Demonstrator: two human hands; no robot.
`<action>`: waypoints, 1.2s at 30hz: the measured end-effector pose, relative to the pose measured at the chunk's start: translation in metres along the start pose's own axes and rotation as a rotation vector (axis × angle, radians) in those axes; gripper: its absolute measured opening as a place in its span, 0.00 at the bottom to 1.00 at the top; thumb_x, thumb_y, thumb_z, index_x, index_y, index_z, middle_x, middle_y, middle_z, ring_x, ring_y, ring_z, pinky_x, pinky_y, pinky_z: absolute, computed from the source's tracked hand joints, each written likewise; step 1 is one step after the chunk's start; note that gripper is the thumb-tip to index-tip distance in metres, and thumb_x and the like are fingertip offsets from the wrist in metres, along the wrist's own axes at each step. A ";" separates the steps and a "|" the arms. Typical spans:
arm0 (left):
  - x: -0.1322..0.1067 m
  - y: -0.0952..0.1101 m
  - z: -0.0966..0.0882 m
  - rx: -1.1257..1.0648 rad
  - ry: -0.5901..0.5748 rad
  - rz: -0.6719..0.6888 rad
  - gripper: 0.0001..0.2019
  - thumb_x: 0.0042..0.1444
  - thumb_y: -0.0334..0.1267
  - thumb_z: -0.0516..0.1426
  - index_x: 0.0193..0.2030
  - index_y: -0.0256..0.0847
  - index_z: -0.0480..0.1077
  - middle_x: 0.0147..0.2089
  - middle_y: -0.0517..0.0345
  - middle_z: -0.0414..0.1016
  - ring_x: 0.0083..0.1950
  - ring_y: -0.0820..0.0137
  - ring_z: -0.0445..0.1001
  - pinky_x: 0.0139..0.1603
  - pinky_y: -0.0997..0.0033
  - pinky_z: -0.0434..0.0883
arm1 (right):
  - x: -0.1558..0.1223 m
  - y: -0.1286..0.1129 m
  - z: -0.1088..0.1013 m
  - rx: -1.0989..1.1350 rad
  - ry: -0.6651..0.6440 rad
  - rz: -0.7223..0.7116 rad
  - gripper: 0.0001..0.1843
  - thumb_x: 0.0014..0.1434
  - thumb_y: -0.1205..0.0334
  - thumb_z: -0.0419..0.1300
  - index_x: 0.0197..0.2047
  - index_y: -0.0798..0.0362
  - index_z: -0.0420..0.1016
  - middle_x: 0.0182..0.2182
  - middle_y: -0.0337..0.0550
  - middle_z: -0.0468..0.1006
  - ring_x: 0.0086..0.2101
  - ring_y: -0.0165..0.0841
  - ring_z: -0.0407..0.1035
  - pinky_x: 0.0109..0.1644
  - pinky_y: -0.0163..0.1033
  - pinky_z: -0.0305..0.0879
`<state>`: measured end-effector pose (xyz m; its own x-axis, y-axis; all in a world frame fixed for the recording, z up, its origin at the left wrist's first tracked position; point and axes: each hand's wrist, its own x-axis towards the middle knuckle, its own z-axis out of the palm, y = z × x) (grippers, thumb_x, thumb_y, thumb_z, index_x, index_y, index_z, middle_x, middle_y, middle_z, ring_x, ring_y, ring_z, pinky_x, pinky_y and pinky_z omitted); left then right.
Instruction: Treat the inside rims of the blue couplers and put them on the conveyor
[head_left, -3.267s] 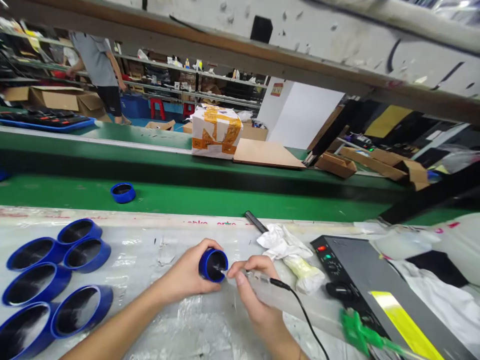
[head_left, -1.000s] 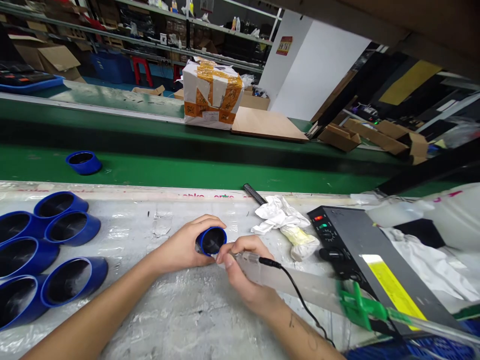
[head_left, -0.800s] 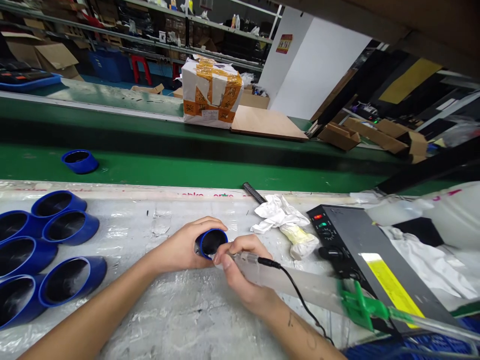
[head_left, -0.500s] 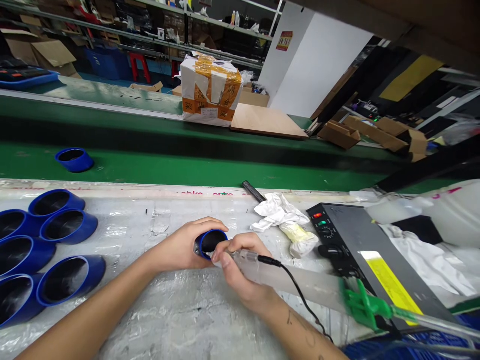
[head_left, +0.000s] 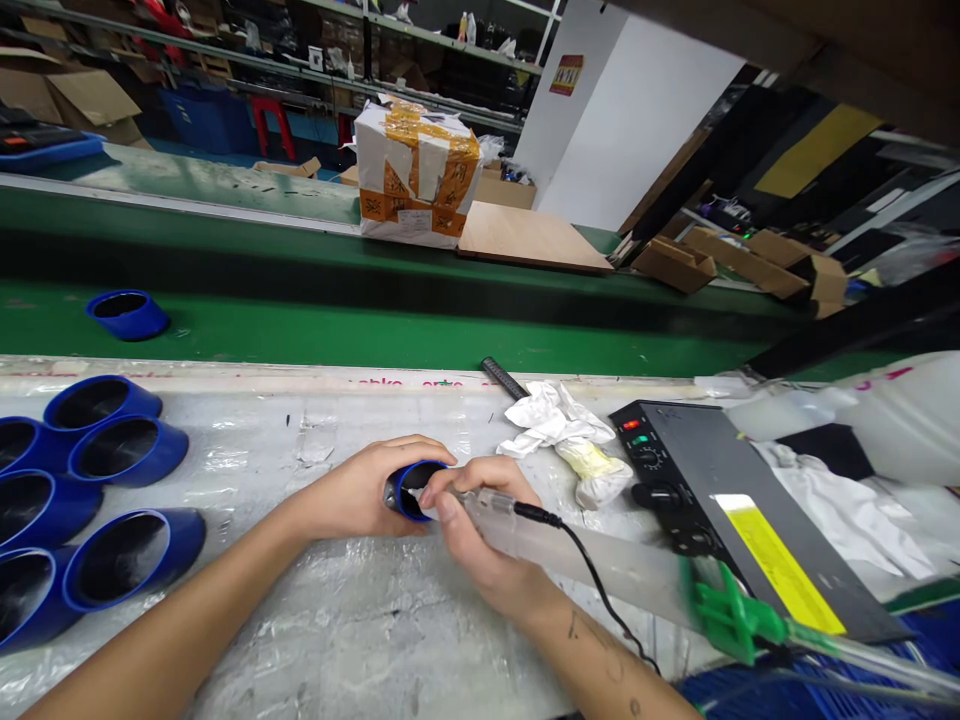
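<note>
My left hand [head_left: 379,487] is closed around a short blue cup-like ring [head_left: 406,484] with a dark inside, tilted toward me above the plastic-covered table [head_left: 330,620]. My right hand [head_left: 480,520] grips a clear dispensing syringe [head_left: 585,560] near its front end. The syringe's tip reaches into the mouth of the blue ring; my fingers partly hide it. A green clamp cap [head_left: 731,610] closes the syringe's rear, with a clear hose behind it. A black cable [head_left: 592,565] runs from a plug by my right hand.
Several blue rings [head_left: 135,555] stand at left, and another [head_left: 127,315] sits on the green conveyor belt [head_left: 315,335]. At right lie crumpled tissues [head_left: 551,415] and a grey control box [head_left: 739,500] with lit switches. A taped carton [head_left: 416,175] stands beyond.
The syringe tip has moved slightly within the ring's mouth, and the ring is turned a little. The whole view has shifted slightly; both hands keep their holds.
</note>
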<state>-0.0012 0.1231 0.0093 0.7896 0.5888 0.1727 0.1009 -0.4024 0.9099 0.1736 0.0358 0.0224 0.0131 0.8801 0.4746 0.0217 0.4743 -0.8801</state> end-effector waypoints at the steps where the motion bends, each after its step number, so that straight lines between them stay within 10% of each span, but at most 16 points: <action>1: 0.000 0.000 0.000 0.001 0.000 -0.001 0.20 0.58 0.37 0.68 0.57 0.43 0.75 0.58 0.50 0.79 0.58 0.57 0.78 0.59 0.59 0.75 | 0.002 -0.001 0.001 0.017 0.009 -0.009 0.07 0.72 0.63 0.65 0.45 0.45 0.69 0.37 0.39 0.84 0.36 0.36 0.81 0.45 0.40 0.76; 36: 0.001 0.001 0.000 -0.012 -0.021 0.015 0.25 0.53 0.27 0.70 0.56 0.44 0.75 0.58 0.58 0.78 0.59 0.61 0.77 0.60 0.67 0.71 | 0.004 0.004 -0.011 0.106 0.105 -0.058 0.07 0.76 0.65 0.64 0.49 0.44 0.70 0.41 0.35 0.83 0.42 0.30 0.79 0.53 0.36 0.74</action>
<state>-0.0003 0.1236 0.0108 0.8035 0.5681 0.1783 0.0820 -0.4022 0.9119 0.1849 0.0411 0.0205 0.1192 0.8467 0.5186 -0.0797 0.5288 -0.8450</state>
